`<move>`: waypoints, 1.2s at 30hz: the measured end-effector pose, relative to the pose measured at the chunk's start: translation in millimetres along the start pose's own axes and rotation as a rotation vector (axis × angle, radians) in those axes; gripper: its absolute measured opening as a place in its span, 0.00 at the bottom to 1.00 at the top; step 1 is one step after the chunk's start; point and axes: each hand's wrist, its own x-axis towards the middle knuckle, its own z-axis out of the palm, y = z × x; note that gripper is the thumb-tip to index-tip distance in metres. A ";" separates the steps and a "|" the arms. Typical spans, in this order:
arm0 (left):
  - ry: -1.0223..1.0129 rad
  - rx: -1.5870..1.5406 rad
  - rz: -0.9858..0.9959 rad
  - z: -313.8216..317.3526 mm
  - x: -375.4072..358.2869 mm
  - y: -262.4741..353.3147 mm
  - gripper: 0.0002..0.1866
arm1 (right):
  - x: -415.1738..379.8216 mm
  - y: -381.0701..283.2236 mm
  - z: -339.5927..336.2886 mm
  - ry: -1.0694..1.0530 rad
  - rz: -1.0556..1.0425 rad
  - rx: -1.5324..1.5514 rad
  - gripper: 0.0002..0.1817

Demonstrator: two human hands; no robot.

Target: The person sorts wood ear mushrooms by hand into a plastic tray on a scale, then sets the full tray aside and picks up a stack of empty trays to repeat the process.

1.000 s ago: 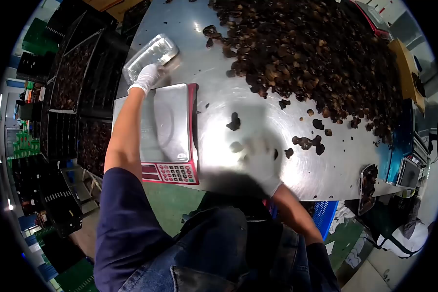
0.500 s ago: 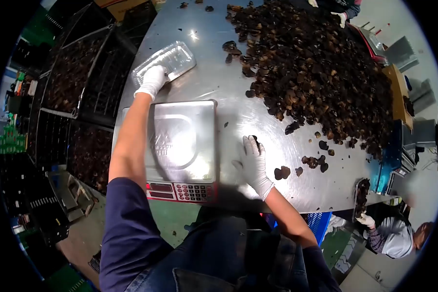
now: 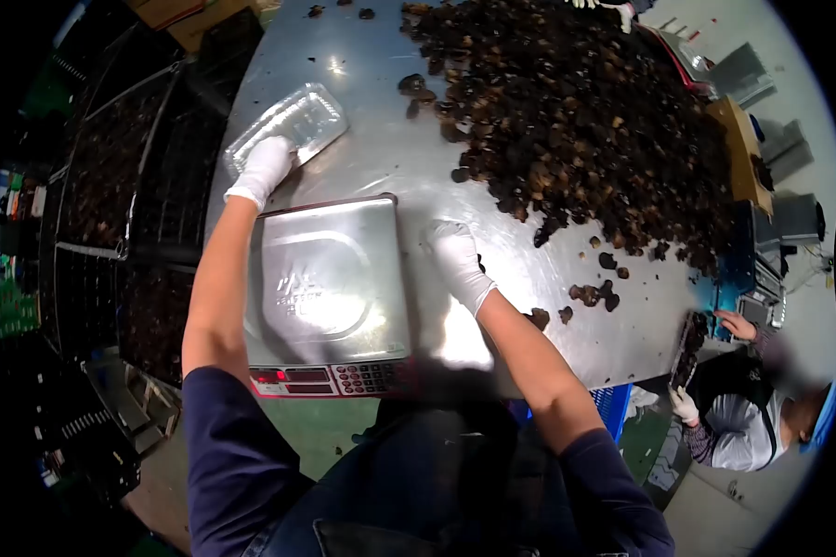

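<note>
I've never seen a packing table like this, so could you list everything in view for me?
Dried dark pieces: one big heap, brown-black, far right of table; strays near the front edge.
Plastic tray: one, clear, far left of table.
Scale: one, steel platter, red keypad strip, front left.
Table: one, shiny steel.
Crates: several, black, left of table.
Co-worker: one, lower right, hands on a filled tray.
Left hand: white glove, touching the plastic tray.
Right hand: white glove, on the table beside the scale.
</note>
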 end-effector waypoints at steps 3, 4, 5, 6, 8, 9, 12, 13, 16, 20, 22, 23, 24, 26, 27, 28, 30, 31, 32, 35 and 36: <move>0.083 0.024 0.035 9.6 -0.9 -3.0 0.10 | -12.6 -18.9 -69.2 -0.257 0.074 -0.108 0.04; 0.125 0.043 0.009 9.9 -3.3 0.2 0.10 | -30.1 -18.6 -100.8 -0.108 0.017 0.040 0.06; 0.195 0.076 0.019 2.3 -10.9 6.7 0.08 | -49.2 -27.1 -141.3 -0.302 0.084 0.050 0.04; 0.317 0.091 0.022 2.1 -14.9 4.9 0.05 | -108.1 -16.8 -127.9 -0.037 0.189 0.391 0.10; 0.521 0.165 0.102 -21.1 -35.9 16.2 0.10 | -166.7 -23.3 -203.9 -0.478 0.045 -0.225 0.18; 0.546 0.135 0.098 -37.9 -52.4 30.6 0.08 | -204.8 -15.0 -227.3 -0.638 0.117 -0.034 0.20; 0.681 0.049 0.205 -68.2 -130.7 81.5 0.10 | -346.2 16.6 -250.6 -0.683 0.183 -0.124 0.12; 0.628 0.063 0.185 -71.7 -164.2 98.7 0.12 | -385.7 39.6 -262.4 -1.220 0.392 -0.128 0.11; 0.513 0.069 0.166 -63.3 -235.6 138.4 0.12 | -327.3 48.4 -271.7 -0.768 0.669 -0.313 0.10; 0.233 0.030 0.000 -19.0 -284.0 142.4 0.16 | -243.1 75.0 -251.7 -0.041 0.781 -0.193 0.23; 0.306 -0.034 -0.010 -49.4 -275.8 183.0 0.20 | -217.1 91.0 -226.6 0.099 0.885 -0.240 0.29; 0.370 -0.106 -0.025 -60.8 -274.5 206.4 0.23 | -207.5 94.3 -210.2 0.161 0.946 -0.278 0.31; 0.324 -0.249 0.061 -60.8 -274.5 222.2 0.28 | -197.3 92.9 -197.9 0.187 0.946 -0.200 0.36; 0.184 -0.498 0.220 -49.6 -272.0 269.3 0.31 | -194.1 90.3 -143.6 0.139 0.923 -0.178 0.40; 0.087 -0.615 0.288 -35.5 -264.3 296.3 0.35 | -189.5 81.5 -137.9 0.124 0.750 -0.175 0.39; 0.047 -0.588 0.369 -35.2 -260.7 323.8 0.42 | -178.9 67.6 -141.0 0.108 0.736 -0.080 0.38; -0.008 -0.646 0.428 9.2 -245.9 360.8 0.55 | -166.2 62.2 -157.4 0.091 0.717 0.016 0.37; 0.013 -0.634 0.407 36.7 -239.2 376.3 0.60 | -160.5 73.3 -163.6 0.126 0.704 -0.057 0.35; 0.044 -0.614 0.408 50.8 -231.0 389.6 0.61 | -154.5 85.9 -171.5 0.159 0.693 -0.130 0.34; 0.075 -0.574 0.385 70.0 -214.8 413.0 0.62 | -148.7 159.0 -175.8 0.377 0.916 -0.143 0.31; 0.075 -0.552 0.366 74.3 -212.1 417.4 0.62 | -151.2 176.7 -172.9 0.336 0.953 -0.155 0.31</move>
